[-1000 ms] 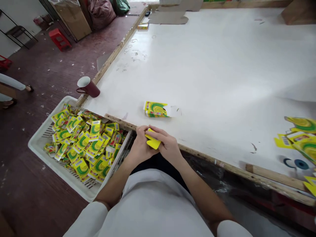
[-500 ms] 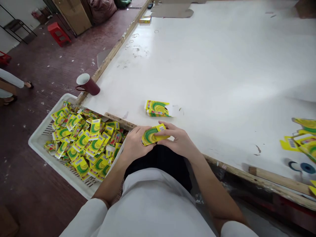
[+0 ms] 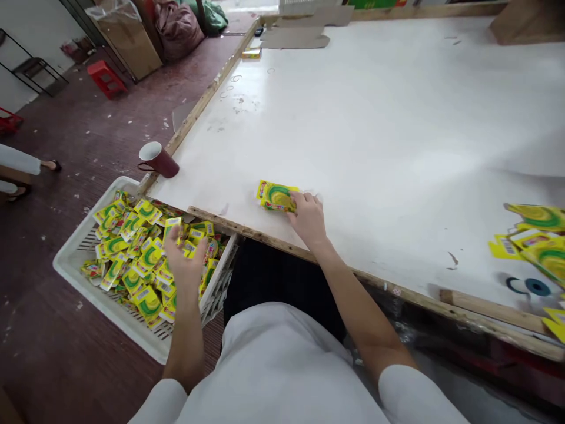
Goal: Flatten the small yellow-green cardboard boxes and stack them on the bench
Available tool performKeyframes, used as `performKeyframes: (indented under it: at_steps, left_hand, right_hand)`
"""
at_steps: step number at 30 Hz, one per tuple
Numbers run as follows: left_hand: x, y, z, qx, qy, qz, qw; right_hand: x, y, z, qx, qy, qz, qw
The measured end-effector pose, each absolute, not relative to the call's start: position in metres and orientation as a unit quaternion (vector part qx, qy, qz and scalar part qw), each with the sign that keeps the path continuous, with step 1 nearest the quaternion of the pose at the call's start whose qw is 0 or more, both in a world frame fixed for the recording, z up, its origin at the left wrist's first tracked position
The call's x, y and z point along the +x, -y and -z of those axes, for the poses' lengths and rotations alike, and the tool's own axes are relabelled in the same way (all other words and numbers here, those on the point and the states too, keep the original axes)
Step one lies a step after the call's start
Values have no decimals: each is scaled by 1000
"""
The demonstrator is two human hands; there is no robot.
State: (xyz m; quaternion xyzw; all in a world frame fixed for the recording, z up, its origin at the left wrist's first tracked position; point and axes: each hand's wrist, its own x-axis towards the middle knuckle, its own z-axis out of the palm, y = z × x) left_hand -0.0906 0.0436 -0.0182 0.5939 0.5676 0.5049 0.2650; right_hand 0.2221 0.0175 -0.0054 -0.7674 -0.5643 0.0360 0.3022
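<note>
My right hand (image 3: 308, 215) reaches onto the white table (image 3: 375, 118), and its fingers close on the right end of a small yellow-green box (image 3: 274, 196) lying near the front edge. My left hand (image 3: 186, 262) hovers over a white plastic basket (image 3: 83, 271) heaped with several yellow-green boxes (image 3: 145, 253). That hand is smeared by motion, so I cannot make out whether it holds anything.
A dark red mug (image 3: 158, 159) stands at the table's left corner. Flat yellow cartons (image 3: 534, 235) and a blue ring (image 3: 537, 287) lie at the right edge. Cardboard sheets (image 3: 293, 36) rest at the far end. A red stool (image 3: 106, 78) and another person's feet (image 3: 26, 171) are on the floor at left.
Both hands held one box together at the table edge. Now they have parted: the left hand swung over the basket and the right hand reached forward to the box on the table.
</note>
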Motion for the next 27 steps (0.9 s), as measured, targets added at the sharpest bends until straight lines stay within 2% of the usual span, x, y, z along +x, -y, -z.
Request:
performKeyframes:
  at_steps: [4, 7, 9, 11, 18, 20, 23, 27]
  left_hand:
    - [-14, -22, 27, 531, -384, -488, 576]
    - [24, -19, 17, 439, -296, -509, 679]
    - [34, -21, 4, 381, -283, -543, 693]
    - [37, -25, -8, 342, -292, -582, 677]
    - [34, -19, -3, 402, -314, -571, 644]
    - [31, -16, 4, 394, -333, -576, 634]
    - [21, -19, 8, 367, -373, -582, 622]
    - [6, -25, 3, 439, -308, -526, 660]
  right_hand:
    - [191, 15, -3, -695, 594, -103, 392]
    - [162, 40, -10, -585, 651, -243, 419]
    - [147, 48, -12, -503, 659, -337, 446]
    - [137, 49, -10, -463, 643, -381, 477]
    - [143, 34, 1, -525, 517, -412, 536]
    - [153, 35, -2, -543, 497, -398, 547]
    - [169, 40, -13, -582, 538, -321, 519]
    - [182, 46, -27, -587, 576, -231, 520]
